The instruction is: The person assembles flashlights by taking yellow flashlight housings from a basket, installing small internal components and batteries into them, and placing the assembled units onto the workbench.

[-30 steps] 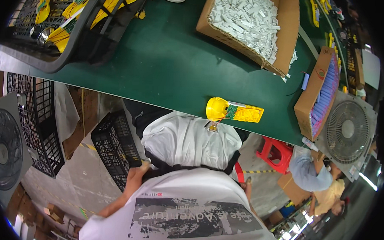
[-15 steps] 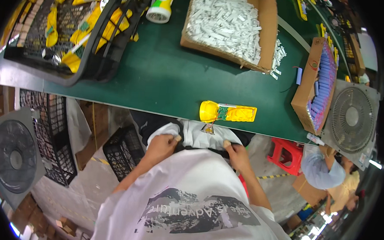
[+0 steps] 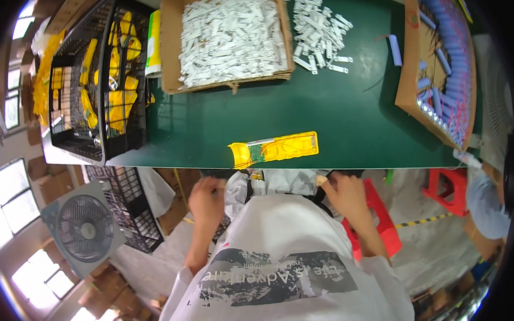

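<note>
Looks like a small-parts assembly workshop, not a home or ofc.
Green table (image 3: 350, 118) w/ open carton (image 3: 169, 59) of white plastic pcs (image 3: 233, 39) approx. 11 o'clk, box (image 3: 408, 81) of blue cylinders (image 3: 457, 77) 2 o'clk, blk crate (image 3: 107, 68) of yellow casings (image 3: 121, 108) 10 o'clk; yellow half-shell (image 3: 289, 149) w/ green circuit bd (image 3: 257, 153) nr ctr. Also lg fan (image 3: 88, 227) 8 o'clk, yellow-blk tape (image 3: 425, 219) on grey flr (image 3: 413, 196) approx. 4 o'clk.

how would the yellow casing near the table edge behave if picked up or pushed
Probably stiff and light: the yellow casing is an open, thin-looking shell. Its exposed green circuit board could be fragile. Lying near the table edge, it might tip off if nudged outward.
</note>
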`<state>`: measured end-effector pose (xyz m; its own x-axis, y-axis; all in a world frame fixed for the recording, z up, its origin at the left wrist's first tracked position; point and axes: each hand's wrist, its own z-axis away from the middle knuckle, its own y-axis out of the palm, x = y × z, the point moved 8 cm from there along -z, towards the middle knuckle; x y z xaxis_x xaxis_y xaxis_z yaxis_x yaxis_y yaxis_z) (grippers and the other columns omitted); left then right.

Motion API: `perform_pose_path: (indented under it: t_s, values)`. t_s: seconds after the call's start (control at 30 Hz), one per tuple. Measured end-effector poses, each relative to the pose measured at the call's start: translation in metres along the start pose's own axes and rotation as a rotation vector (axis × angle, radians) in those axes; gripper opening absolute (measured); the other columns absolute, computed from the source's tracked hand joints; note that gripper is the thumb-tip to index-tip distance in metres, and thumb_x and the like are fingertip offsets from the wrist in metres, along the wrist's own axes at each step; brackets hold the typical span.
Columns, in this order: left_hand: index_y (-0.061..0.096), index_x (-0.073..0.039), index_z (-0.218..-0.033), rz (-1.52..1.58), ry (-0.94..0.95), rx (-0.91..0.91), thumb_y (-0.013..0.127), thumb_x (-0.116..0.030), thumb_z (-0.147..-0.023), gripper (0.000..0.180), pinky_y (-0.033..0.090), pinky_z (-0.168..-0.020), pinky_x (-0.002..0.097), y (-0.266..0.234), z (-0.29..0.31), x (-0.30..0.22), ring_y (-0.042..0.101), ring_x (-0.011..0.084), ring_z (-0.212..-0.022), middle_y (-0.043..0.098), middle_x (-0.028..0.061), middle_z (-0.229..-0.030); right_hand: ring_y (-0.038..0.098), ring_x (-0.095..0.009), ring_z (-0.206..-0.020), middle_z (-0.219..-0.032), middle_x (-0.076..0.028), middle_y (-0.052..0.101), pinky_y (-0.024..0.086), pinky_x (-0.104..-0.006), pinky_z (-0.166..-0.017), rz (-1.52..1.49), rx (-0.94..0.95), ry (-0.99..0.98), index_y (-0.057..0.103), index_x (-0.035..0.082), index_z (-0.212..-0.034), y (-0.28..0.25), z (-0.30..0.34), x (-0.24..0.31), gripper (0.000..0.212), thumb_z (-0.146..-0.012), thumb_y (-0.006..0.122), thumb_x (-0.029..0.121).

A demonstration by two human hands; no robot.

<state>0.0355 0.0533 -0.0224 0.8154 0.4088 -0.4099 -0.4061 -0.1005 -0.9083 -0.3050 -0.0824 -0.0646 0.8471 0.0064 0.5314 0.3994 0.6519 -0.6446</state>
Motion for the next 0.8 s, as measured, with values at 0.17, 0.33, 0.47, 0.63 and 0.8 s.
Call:
perform_pose_path:
  t_s: [0.17,0.33,0.47,0.63,0.8]
  values:
    - [0.067,-0.001,-0.089,0.191,-0.305,-0.059,0.081,-0.023,-0.092,0.026,0.053,-0.066,0.0464,-0.046,-0.015,-0.051,0.067,0.0375,-0.072,0.067,0.0138,-0.080,0.070,-0.038,-0.068,-0.074,-0.013,0.073,0.055,-0.0521,-0.069,-0.152,0.043,-0.230,0.077,0.005,-0.093,-0.072,0.014,0.055,0.030,-0.091,0.077,0.035]
    - [0.067,-0.003,-0.096,-0.070,-0.004,-0.056,0.089,-0.030,-0.082,0.037,0.051,-0.077,0.0479,-0.001,-0.031,-0.111,0.064,0.0367,-0.088,0.066,0.0131,-0.098,0.065,-0.023,-0.105,-0.110,-0.003,0.069,0.055,-0.0421,-0.090,-0.163,-0.405,-0.781,0.076,0.008,-0.111,-0.106,-0.018,0.128,0.039,-0.075,0.088,0.017]
    - [0.068,-0.004,-0.097,0.003,0.202,-0.045,0.085,-0.014,-0.082,0.025,0.049,-0.080,0.0475,0.000,-0.033,-0.116,0.061,0.0362,-0.093,0.063,0.0128,-0.106,0.059,-0.023,-0.116,-0.120,-0.003,0.066,0.051,-0.0395,-0.099,0.021,-0.202,-0.898,0.074,0.007,-0.116,-0.060,-0.051,0.121,0.044,-0.076,0.088,0.018]
    - [0.071,-0.001,-0.092,0.144,0.193,0.003,0.080,-0.001,-0.082,0.014,0.050,-0.077,0.0419,-0.013,-0.053,-0.101,0.060,0.0334,-0.084,0.066,0.0129,-0.089,0.062,-0.027,-0.105,-0.106,-0.006,0.070,0.052,-0.0403,-0.097,-0.068,0.010,-0.798,0.072,0.006,-0.122,-0.062,-0.067,0.120,0.045,-0.081,0.082,0.022]
    - [0.069,0.001,-0.090,0.201,0.131,-0.006,0.081,-0.002,-0.083,0.015,0.053,-0.071,0.0404,-0.022,-0.076,-0.097,0.068,0.0294,-0.077,0.072,0.0114,-0.086,0.065,-0.031,-0.106,-0.103,-0.010,0.072,0.052,-0.0439,-0.097,-0.094,-0.022,-0.716,0.069,0.006,-0.127,-0.069,-0.084,0.131,0.047,-0.084,0.079,0.022]
